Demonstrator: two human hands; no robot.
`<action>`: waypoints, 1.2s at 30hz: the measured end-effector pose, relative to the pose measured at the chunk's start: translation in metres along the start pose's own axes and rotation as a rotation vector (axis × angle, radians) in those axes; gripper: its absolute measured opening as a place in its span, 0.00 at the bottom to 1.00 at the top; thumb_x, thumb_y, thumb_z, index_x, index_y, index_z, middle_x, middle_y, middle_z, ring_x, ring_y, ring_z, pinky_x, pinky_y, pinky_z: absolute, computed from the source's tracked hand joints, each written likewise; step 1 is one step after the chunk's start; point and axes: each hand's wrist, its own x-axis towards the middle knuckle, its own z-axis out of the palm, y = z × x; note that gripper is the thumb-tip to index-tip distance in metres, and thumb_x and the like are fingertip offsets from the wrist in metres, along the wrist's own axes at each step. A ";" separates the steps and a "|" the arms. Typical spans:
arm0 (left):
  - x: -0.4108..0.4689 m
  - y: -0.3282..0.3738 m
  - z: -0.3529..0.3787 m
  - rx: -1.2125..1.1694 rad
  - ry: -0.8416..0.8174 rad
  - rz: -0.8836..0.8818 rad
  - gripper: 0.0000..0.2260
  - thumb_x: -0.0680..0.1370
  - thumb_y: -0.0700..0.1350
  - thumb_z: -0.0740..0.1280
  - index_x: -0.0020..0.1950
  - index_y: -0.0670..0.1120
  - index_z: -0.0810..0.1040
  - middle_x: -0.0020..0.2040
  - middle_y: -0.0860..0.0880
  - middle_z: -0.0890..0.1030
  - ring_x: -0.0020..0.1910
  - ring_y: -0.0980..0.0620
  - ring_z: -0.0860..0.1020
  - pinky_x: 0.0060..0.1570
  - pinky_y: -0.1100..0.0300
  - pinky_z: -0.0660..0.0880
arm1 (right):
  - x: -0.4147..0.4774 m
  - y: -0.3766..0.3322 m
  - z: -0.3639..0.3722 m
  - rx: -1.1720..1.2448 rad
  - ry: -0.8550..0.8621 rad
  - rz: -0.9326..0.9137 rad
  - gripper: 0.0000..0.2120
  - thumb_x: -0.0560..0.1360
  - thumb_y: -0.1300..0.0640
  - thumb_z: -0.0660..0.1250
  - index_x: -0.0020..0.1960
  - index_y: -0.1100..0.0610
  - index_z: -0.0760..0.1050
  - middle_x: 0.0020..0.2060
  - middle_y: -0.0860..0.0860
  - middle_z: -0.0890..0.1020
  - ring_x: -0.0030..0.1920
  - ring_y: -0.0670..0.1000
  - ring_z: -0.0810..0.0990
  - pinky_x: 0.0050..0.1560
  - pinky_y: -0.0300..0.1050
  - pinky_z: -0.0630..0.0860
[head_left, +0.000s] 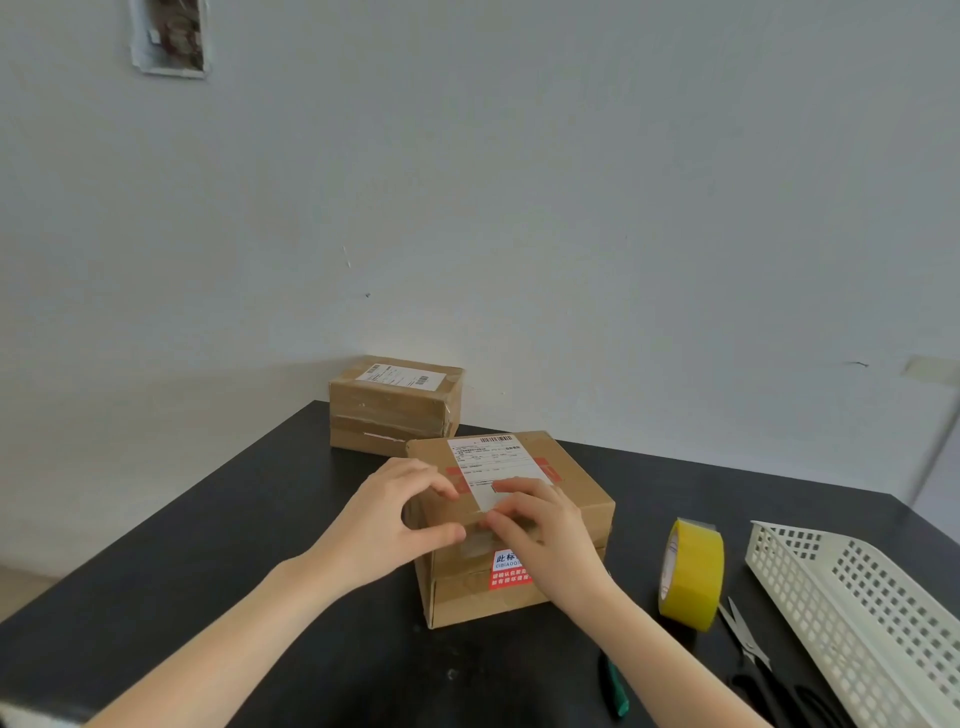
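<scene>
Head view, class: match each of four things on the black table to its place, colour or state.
Things:
1 tape roll
2 scissors
3 basket
4 near box

Descriptions:
A touched by the left hand and the right hand
B white, farthest right
C yellow, standing on its edge
D lying flat between roll and basket

Pairs: 1-C, 2-D, 3-B, 4-A

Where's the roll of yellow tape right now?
Head view: the yellow tape roll stands on edge on the black table, right of the near box, with the scissors and white basket beside it.
</scene>
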 end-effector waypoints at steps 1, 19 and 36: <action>0.000 0.002 0.000 0.005 0.000 0.006 0.12 0.70 0.58 0.72 0.51 0.59 0.77 0.54 0.73 0.66 0.57 0.73 0.65 0.55 0.73 0.61 | 0.000 -0.001 0.001 -0.026 0.001 -0.003 0.07 0.78 0.48 0.65 0.46 0.44 0.81 0.61 0.38 0.75 0.67 0.42 0.66 0.73 0.50 0.58; 0.000 0.004 0.008 -0.006 0.047 0.021 0.07 0.73 0.52 0.70 0.38 0.58 0.75 0.49 0.61 0.76 0.54 0.62 0.74 0.54 0.67 0.73 | -0.005 0.002 0.001 -0.072 -0.019 -0.010 0.09 0.71 0.43 0.71 0.36 0.39 0.73 0.62 0.37 0.74 0.68 0.41 0.63 0.72 0.46 0.55; 0.001 0.007 0.007 -0.018 0.065 0.042 0.09 0.74 0.50 0.70 0.37 0.59 0.72 0.45 0.59 0.77 0.50 0.60 0.77 0.52 0.64 0.76 | -0.004 0.005 0.015 -0.178 0.117 -0.038 0.13 0.71 0.44 0.72 0.36 0.47 0.71 0.55 0.38 0.77 0.63 0.40 0.69 0.68 0.39 0.54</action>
